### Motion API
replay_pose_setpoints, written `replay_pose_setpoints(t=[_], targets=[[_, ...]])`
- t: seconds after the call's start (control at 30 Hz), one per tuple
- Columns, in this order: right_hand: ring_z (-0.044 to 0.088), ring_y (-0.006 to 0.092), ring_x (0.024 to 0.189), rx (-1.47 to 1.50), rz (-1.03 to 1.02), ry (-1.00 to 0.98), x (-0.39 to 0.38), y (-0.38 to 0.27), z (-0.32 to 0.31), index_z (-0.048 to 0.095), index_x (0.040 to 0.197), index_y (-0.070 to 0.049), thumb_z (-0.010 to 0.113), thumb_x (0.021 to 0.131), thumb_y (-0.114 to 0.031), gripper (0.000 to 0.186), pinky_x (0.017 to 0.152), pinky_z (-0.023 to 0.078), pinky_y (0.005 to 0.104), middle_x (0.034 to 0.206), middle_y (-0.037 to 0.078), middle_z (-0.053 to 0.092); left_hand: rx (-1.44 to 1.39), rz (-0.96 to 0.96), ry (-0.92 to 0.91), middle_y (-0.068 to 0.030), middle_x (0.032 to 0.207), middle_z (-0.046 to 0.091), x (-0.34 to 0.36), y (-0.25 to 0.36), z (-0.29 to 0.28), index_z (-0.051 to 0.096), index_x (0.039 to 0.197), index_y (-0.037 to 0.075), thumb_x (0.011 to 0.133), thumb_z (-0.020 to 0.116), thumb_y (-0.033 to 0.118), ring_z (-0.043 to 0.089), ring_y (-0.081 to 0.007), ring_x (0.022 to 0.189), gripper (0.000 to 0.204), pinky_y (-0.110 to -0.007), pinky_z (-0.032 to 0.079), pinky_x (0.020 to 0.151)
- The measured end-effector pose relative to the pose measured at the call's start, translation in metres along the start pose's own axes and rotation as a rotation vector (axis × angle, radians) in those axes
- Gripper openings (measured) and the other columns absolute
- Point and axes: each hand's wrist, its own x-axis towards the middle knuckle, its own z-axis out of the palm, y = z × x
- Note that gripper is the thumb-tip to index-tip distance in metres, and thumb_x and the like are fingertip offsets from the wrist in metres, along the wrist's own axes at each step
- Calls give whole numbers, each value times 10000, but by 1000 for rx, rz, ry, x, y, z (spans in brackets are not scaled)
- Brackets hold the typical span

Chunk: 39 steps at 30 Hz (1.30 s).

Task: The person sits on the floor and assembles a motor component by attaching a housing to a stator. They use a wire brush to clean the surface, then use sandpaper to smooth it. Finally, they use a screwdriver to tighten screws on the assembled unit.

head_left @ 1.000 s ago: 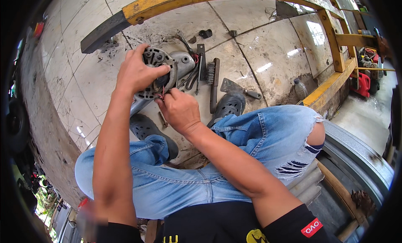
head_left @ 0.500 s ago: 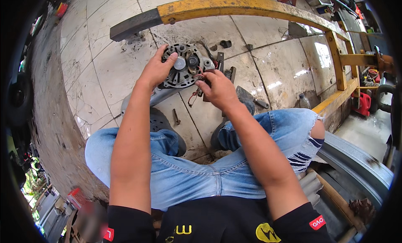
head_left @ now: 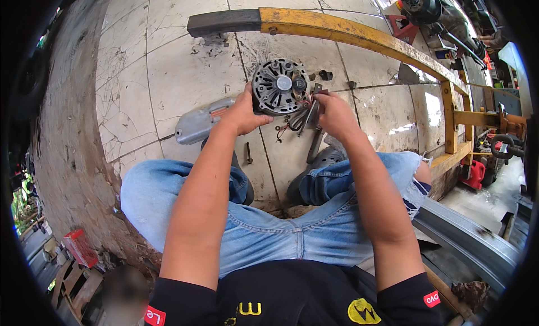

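A round grey alternator stands on the tiled floor in front of me, its slotted end face up. My left hand grips its left side, fingers at the rim and thumb along the near edge. Right of the alternator, my right hand is closed in a pinch. Slim grey metal and a brownish plate show beside its fingertips; what exactly it holds I cannot make out. Reddish wires trail from the alternator's lower right toward the floor. A loose bolt lies nearer my feet.
A silver-grey metal casing lies left of the alternator. The yellow steel frame arches across the far side and down the right. Small dark parts lie beyond my right hand. A galvanized channel runs beside my right knee.
My left hand has gone from the alternator's top face to its left side. The alternator now stands apart from the grey casing. My right hand has left the wires at its edge.
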Motion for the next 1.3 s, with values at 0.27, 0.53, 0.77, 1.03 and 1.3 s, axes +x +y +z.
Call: replay_pose_setpoints(t=[0.27,0.53,0.77,1.03,1.3], targets=[[625,488,917,-43,-16,290,15,-18,-46,405,1311,-118,555,796,-22,545,806,479,549,983,295,649,103,-51,102,-236,1461,418,1,-10,6,126,1542,48,683,860,204,451,-374,1333,1141,-404,396,1115],[613,354,963,-60,-373,450,23,-31,-11,706,1047,-113,618,727,14,356,856,507,432,1079,137,670,34,-38,130,-263,1453,435,-5,6,10,142,1535,-10,640,899,224,438,-366,1354,1196,-369,364,1131],[608,312,1011,-293,-308,456,14,-12,0,697,1173,-184,663,752,-36,447,872,500,411,1142,100,657,190,-72,92,-161,1387,532,3,-24,19,361,1429,80,867,654,127,542,-357,1249,635,-461,473,1016],[616,357,1009,-92,-142,426,14,3,3,673,1226,-110,571,794,12,461,899,494,425,1114,154,666,218,-155,115,-178,1356,562,-7,-6,12,379,1439,72,887,643,163,547,-368,1242,618,-459,465,1025],[641,424,971,-14,184,277,5,28,12,650,1155,-81,543,818,-33,358,846,496,500,982,248,680,4,-299,192,-249,1430,489,-14,-16,12,358,1467,-13,953,525,243,498,-399,1296,598,-426,412,1077]])
